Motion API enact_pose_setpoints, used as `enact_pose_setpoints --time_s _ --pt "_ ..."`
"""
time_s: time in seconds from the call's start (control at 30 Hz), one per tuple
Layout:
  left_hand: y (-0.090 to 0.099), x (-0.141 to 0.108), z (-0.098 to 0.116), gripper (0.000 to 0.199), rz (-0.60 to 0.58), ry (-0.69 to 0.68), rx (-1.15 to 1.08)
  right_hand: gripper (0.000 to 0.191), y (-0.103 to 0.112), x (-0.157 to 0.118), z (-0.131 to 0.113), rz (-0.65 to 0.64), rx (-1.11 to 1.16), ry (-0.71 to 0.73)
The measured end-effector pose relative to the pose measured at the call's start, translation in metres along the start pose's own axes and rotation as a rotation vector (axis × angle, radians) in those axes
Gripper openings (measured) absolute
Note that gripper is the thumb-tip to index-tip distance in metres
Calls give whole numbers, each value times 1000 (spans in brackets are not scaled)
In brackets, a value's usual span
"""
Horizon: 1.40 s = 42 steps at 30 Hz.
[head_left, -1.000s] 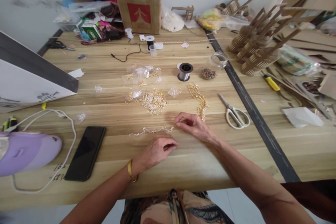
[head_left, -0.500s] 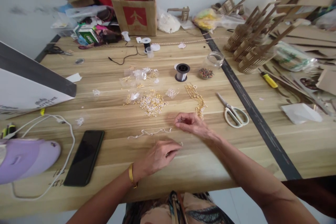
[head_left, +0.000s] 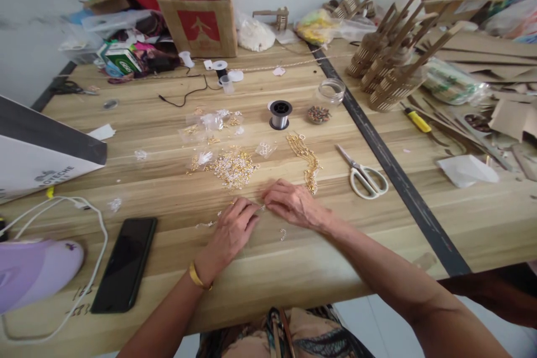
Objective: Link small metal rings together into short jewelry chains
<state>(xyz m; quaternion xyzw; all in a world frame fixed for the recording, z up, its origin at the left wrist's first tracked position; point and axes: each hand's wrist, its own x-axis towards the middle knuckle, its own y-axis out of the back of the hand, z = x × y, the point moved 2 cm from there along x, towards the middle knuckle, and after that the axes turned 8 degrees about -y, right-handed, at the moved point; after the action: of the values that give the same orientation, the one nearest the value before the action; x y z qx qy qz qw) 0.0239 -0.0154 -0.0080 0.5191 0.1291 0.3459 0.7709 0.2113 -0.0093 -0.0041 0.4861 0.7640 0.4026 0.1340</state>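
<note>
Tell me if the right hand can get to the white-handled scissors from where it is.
Probably yes. The right hand rests on the table beside the left hand, and the scissors lie to its right with only bare wood between them. The gold chain sits farther back, out of the way.

Wooden table (head_left: 293,268) with scissors (head_left: 364,174), phone (head_left: 125,264)

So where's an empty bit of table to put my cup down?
Bare wood lies right of the scissors, up to the black strip, and in front of the white box above the phone. Around both hands, left hand and right hand, and the bead pile, it is crowded.
</note>
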Motion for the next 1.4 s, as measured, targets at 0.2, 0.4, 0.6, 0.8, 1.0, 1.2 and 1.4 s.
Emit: enact_pose_setpoints --time_s 0.2,0.4,0.6,0.8,1.0,1.2,1.4 --pt "5 0 -8 14 -10 60 -6 18 -5 -1 -2 -35 -239 94" --pt "7 0 -18 19 24 68 10 14 -1 -1 -6 -78 -374 84" --pt "8 5 -20 15 32 53 9 12 2 -8 -23 -198 -495 47" --pt "7 5 -26 19 69 51 61 38 -15 -36 -33 -157 -599 52" --pt "11 6 -27 21 38 48 120 49 -24 -54 -31 -87 -601 74" --pt "13 14 -27 21 -25 33 163 46 -16 -54 -32 -59 -548 48" --pt "12 16 -31 19 23 10 99 23 1 -34 -35 -160 -509 -30"
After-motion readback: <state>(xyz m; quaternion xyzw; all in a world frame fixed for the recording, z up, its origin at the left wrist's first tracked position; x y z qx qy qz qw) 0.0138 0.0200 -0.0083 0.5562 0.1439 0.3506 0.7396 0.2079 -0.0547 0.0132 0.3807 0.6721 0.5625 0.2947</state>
